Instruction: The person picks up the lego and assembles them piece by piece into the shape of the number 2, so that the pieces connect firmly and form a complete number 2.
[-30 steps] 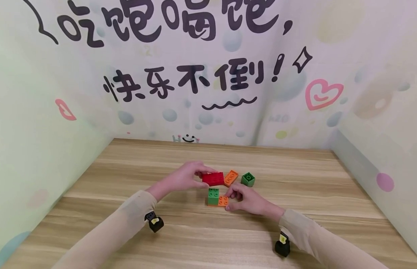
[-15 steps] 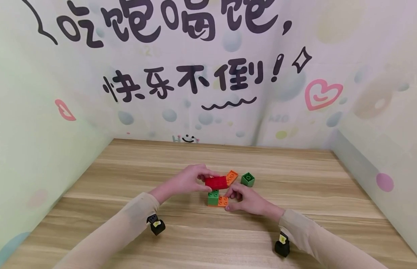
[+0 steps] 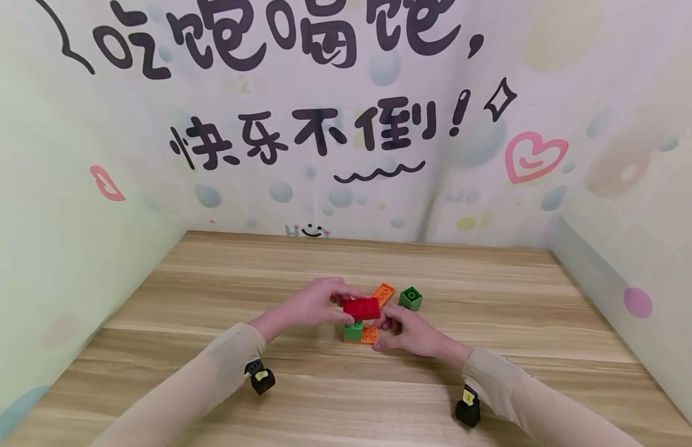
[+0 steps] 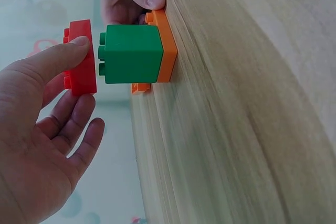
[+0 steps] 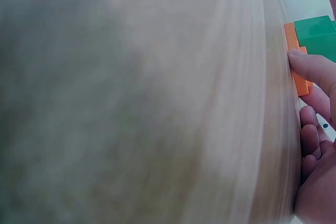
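Note:
Between thumb and fingers, my left hand pinches a thin red building brick, studs facing up. Below it stands a green brick, fixed on one end of a flat orange brick. In the left wrist view, a narrow gap separates the red brick's underside from the green studs. My right hand pinches the free end of the flat orange brick, thumb on its near side, and keeps it on the table.
Just behind, a loose orange brick lies underside up, partly hidden by the red one. A loose green brick sits to its right. The wooden table meets a printed cloth wall at the back.
My left hand has brought the red brick rightward and toward me, from beside the loose orange brick to over the green one. The right hand stays put.

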The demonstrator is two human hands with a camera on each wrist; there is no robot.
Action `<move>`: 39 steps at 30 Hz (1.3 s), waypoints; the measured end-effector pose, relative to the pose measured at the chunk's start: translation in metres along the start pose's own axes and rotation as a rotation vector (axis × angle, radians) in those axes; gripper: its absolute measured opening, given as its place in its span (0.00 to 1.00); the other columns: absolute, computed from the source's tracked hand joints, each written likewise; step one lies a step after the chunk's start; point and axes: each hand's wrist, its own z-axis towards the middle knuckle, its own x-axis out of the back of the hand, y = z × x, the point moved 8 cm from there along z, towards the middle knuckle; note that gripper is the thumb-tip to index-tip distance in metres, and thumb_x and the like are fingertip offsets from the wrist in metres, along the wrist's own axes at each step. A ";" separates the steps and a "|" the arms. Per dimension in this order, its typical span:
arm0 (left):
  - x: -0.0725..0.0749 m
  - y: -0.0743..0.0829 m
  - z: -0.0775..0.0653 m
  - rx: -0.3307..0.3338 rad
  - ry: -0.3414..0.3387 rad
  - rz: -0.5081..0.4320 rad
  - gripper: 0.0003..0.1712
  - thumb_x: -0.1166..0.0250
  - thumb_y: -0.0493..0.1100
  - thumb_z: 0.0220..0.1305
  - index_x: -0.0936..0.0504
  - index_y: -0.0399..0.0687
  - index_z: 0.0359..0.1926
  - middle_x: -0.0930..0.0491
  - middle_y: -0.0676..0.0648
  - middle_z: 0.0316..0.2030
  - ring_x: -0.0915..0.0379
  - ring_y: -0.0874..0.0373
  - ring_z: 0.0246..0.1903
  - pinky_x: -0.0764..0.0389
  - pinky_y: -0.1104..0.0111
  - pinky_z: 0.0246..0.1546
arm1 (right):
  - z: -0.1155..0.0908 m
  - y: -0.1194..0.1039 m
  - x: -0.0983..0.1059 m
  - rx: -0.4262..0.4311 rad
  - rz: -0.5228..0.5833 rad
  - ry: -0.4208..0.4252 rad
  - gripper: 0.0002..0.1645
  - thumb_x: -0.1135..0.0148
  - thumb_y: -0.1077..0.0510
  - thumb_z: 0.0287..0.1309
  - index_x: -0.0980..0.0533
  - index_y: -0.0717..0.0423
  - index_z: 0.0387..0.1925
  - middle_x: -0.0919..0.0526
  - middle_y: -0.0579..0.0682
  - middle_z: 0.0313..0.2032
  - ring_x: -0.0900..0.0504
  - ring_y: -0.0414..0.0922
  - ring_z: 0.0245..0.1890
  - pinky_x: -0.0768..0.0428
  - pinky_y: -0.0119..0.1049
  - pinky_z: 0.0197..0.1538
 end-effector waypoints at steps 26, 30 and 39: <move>-0.009 0.000 -0.005 0.033 -0.054 -0.027 0.27 0.27 0.46 0.58 0.19 0.58 0.60 0.23 0.56 0.39 0.24 0.64 0.42 0.20 0.68 0.49 | 0.000 0.000 -0.001 0.017 0.016 0.000 0.19 0.24 0.51 0.51 0.26 0.53 0.37 0.26 0.54 0.36 0.30 0.44 0.37 0.31 0.29 0.39; -0.009 0.002 -0.006 0.004 -0.048 -0.017 0.27 0.27 0.45 0.58 0.19 0.57 0.60 0.24 0.54 0.37 0.25 0.63 0.40 0.21 0.71 0.44 | 0.000 -0.002 -0.001 0.013 0.013 -0.001 0.19 0.24 0.52 0.51 0.25 0.53 0.38 0.25 0.53 0.36 0.30 0.44 0.37 0.31 0.28 0.39; -0.009 0.000 -0.009 -0.022 -0.031 -0.071 0.24 0.32 0.46 0.64 0.20 0.50 0.61 0.23 0.51 0.39 0.23 0.60 0.42 0.19 0.69 0.47 | 0.000 -0.001 -0.001 0.000 -0.003 -0.001 0.19 0.25 0.51 0.51 0.25 0.54 0.38 0.26 0.52 0.36 0.31 0.43 0.36 0.32 0.28 0.38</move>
